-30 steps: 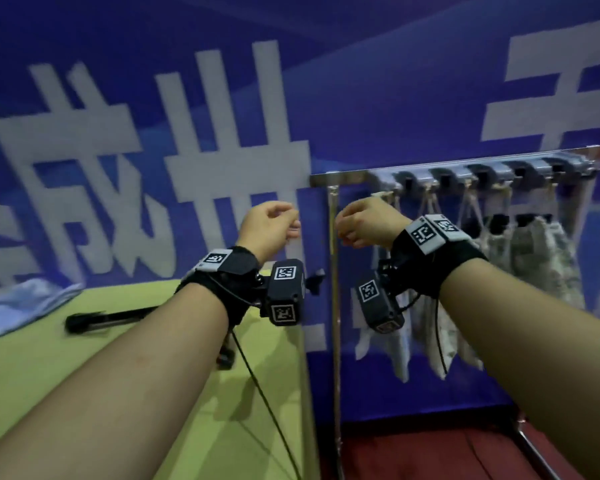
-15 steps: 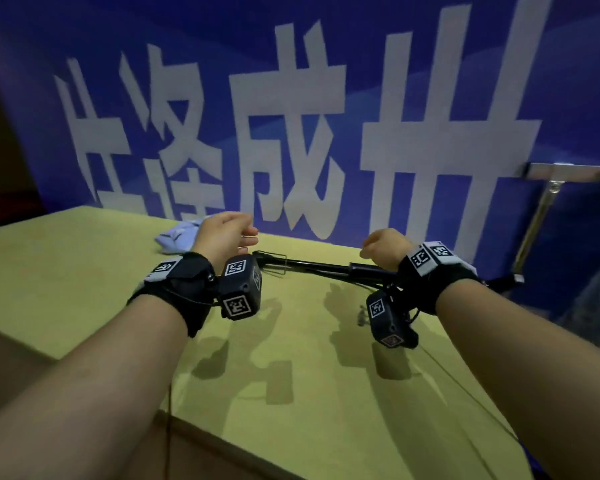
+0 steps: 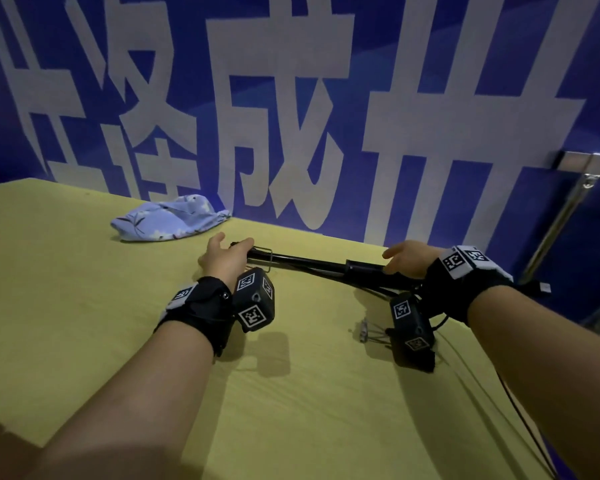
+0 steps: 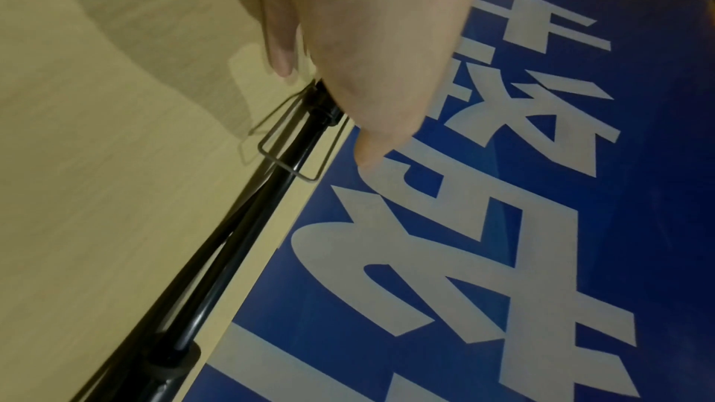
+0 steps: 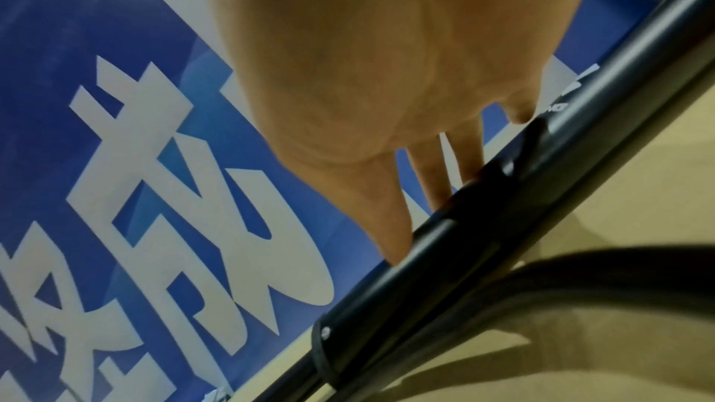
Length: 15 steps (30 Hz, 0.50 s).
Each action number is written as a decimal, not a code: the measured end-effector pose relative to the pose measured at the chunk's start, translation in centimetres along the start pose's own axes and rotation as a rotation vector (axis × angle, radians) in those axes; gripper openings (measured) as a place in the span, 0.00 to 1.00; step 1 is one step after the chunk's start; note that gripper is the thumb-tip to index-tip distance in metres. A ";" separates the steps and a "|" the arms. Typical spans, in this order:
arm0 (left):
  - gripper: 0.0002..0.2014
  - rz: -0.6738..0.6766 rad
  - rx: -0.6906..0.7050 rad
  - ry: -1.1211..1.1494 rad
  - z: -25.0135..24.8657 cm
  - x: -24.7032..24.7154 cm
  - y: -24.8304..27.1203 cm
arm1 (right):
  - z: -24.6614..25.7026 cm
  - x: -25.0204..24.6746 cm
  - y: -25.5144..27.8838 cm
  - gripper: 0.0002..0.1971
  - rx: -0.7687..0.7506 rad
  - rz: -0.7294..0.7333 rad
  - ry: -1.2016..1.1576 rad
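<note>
Black pole (image 3: 309,263) beneath left hand (image 3: 224,259), right hand (image 3: 411,258)

Blue floral cloth (image 3: 171,220) on yellow table (image 3: 66,306) nr blue banner (image 3: 378,81), metal rack (image 3: 586,160) at rt

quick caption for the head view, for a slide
Left hand and right hand reach for a black pole lying on the yellow table, blue patterned cloth beyond.

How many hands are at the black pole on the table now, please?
2. The left hand is at the left end of the black pole, by the wire clip; the right hand touches its thicker part, further right. No other hand shows.
</note>
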<state>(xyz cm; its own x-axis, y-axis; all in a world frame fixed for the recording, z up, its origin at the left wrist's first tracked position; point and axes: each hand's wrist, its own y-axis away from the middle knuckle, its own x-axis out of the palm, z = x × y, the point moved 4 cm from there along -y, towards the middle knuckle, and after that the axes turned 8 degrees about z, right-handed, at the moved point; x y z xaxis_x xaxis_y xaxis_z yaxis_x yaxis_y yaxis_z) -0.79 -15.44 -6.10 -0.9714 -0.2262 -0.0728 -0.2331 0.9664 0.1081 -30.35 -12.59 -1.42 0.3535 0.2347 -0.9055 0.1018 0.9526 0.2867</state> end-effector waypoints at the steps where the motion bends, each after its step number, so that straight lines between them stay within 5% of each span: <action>1: 0.35 -0.005 -0.008 -0.020 0.2 0.2 -0.2 | -0.1 0.0 -0.4 0.23 0.008 0.022 0.003; 9: 0.44 0.112 -0.005 -0.131 1.0 1.1 -2.4 | -0.2 1.3 -3.3 0.20 0.011 0.159 0.104; 15: 0.42 -0.044 0.116 0.001 0.2 -1.2 -2.2 | 0.9 0.1 -2.1 0.18 -0.057 0.063 0.022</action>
<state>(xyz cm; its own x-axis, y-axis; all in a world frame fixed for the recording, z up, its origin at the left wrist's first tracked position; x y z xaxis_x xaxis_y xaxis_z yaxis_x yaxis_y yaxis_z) 0.93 -17.28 -6.46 -0.9604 -0.2686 -0.0741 -0.2686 0.9632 -0.0106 -29.67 -14.80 -1.80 0.3368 0.2981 -0.8931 0.0268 0.9451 0.3255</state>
